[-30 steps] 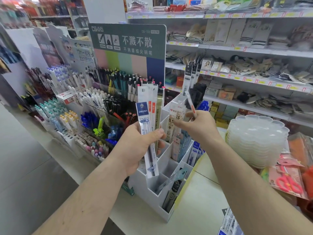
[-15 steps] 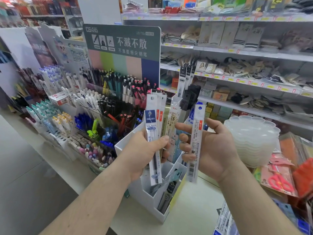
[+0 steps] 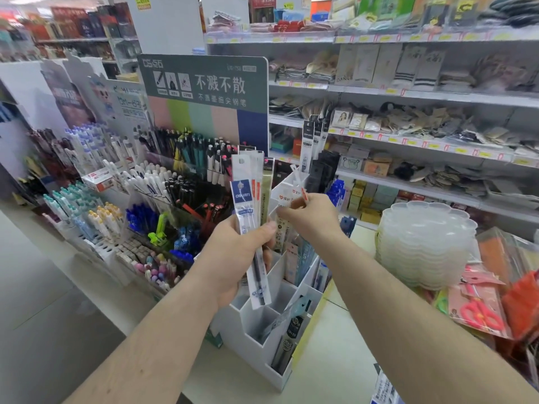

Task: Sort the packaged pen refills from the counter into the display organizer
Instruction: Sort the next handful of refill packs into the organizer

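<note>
**Refills Partly Sorted, a Handful Left to Place**

The left hand (image 3: 233,252) grips a fan of packaged refills (image 3: 249,205) upright above the white display organizer (image 3: 262,339), which stands near the tabletop's (image 3: 335,371) left edge. The right hand (image 3: 309,217) pinches a single refill packet (image 3: 300,185) over the organizer's rear compartments. Several compartments already hold packets; a few front ones look empty. Judging by the bundle, and more packets at the tabletop's near edge (image 3: 385,386), the sorting seems roughly midway. Around it is a shop: pen racks (image 3: 131,205) left, stacked plastic trays (image 3: 423,243) right, stocked shelves (image 3: 408,94) behind.
</note>
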`<state>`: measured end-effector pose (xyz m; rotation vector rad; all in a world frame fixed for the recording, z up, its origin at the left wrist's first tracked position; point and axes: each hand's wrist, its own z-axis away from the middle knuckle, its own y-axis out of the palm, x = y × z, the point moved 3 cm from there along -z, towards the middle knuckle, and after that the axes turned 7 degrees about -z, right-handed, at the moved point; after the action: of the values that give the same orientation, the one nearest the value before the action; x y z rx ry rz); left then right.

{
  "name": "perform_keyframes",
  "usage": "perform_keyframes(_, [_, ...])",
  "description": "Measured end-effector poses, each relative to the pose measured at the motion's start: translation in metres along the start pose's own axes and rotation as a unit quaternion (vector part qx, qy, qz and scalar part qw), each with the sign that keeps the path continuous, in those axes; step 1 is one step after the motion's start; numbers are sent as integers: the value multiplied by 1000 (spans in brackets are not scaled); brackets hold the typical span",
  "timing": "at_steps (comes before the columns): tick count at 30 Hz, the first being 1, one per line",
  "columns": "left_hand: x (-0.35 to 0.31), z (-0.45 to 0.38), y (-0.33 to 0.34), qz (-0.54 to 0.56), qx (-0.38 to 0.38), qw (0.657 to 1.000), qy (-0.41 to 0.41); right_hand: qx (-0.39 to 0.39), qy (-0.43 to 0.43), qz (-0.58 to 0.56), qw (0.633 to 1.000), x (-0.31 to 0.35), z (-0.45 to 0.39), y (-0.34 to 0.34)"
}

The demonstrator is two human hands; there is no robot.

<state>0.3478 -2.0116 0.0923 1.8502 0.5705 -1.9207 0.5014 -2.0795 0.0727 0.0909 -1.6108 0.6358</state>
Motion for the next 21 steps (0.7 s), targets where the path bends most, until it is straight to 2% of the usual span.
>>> perform_keyframes(2, [0,0,-2,4,2,1000,-6,-8,-12,50,999,-1,-9,3])
perform_keyframes(5, [-1,1,-5,19,5,1000,-14,40,-1,96,995,-2,-11,1])
perform_keyframes(7, [0,1,-6,24,8,1000,-16,42,18,36,998,1,-12,-11])
perform_keyframes(10, [1,0,-8,28,10,999,-20,-45,40,-91,994,6,-22,-38])
perform_keyframes(12, [2,-1,-8,27,13,999,-21,-56,41,-60,996,6,-30,-43])
perform_keyframes(15, [1,-2,-6,17,19,1000,-13,11,49,45,998,2,-35,-27])
perform_keyframes(21, [0,-1,-3,25,21,999,-11,-7,12,126,992,-1,-41,-10])
